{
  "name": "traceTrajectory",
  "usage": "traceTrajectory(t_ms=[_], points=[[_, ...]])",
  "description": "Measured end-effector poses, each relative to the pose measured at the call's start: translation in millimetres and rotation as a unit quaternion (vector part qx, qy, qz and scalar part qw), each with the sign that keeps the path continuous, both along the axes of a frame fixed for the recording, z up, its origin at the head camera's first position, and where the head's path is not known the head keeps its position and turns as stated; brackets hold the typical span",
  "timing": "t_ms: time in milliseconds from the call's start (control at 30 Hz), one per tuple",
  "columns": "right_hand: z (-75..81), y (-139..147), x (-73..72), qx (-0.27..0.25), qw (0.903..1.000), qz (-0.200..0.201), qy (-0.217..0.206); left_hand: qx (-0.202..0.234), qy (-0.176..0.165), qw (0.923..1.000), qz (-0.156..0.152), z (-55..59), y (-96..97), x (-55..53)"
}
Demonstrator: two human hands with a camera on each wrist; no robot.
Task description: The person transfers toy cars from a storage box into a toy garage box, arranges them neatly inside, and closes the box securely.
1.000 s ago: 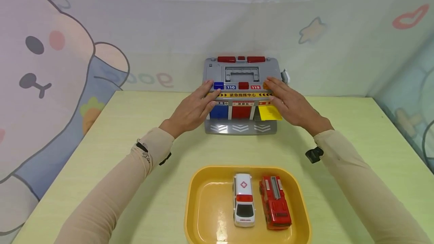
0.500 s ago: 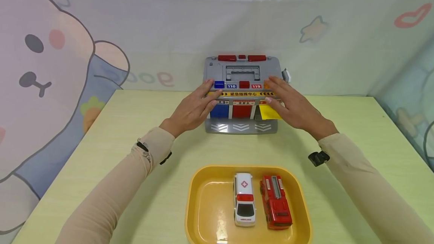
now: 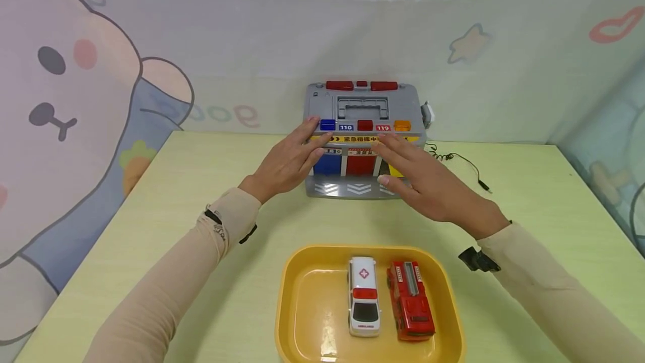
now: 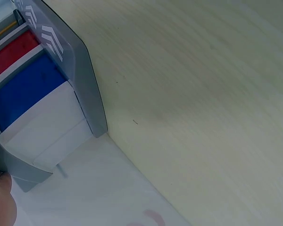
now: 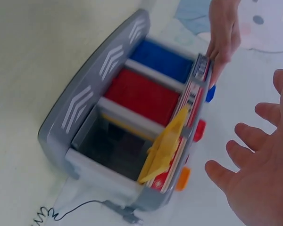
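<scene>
A grey toy garage (image 3: pixel 321 106) stands against the back wall, with blue, red and orange roof buttons above its doors. My left hand (image 3: pixel 284 160) rests its outstretched fingers on the roof's front left edge, beside the blue button (image 3: pixel 327 125). Apart from the orange button (image 3: pixel 402 125), my right hand (image 3: pixel 435 186) holds nothing, its fingers spread in the right wrist view. The yellow door (image 5: pixel 166 148) is swung up, baring a dark bay (image 5: pixel 113 141). The blue door (image 5: pixel 161 60) and red door (image 5: pixel 142 96) are down.
A yellow tray (image 3: pixel 288 301) on the near side of the table holds a white toy ambulance (image 3: pixel 364 296) and a red toy fire truck (image 3: pixel 410 301). A thin coiled cord (image 3: pixel 450 157) with a plug lies right of the garage. A printed cloth (image 3: pixel 242 27) hangs behind.
My right hand has drawn off the orange button and come left and toward me, uncovering that button and the cord. My left hand has stayed on the roof edge.
</scene>
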State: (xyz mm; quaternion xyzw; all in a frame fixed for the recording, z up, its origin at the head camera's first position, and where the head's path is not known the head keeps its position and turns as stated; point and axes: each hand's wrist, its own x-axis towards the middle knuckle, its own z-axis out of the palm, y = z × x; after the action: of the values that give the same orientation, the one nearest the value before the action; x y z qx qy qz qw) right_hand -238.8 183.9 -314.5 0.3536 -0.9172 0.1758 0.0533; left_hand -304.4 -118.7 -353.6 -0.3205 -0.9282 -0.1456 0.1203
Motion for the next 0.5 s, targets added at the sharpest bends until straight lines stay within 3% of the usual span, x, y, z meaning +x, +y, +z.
traceTrajectory(t_ms=[133, 500], points=[[1.0, -8.1, 17.3, 0.023, 0.9992, 0.032, -0.001, 0.0, 0.002, 1.0, 0.001, 0.8, 0.2, 0.7], [-5.5, -28.0, 71.9, 0.11, 0.9867, 0.085, -0.084, -0.002, 0.01, 1.0, 0.0, 0.8, -0.5, 0.2]])
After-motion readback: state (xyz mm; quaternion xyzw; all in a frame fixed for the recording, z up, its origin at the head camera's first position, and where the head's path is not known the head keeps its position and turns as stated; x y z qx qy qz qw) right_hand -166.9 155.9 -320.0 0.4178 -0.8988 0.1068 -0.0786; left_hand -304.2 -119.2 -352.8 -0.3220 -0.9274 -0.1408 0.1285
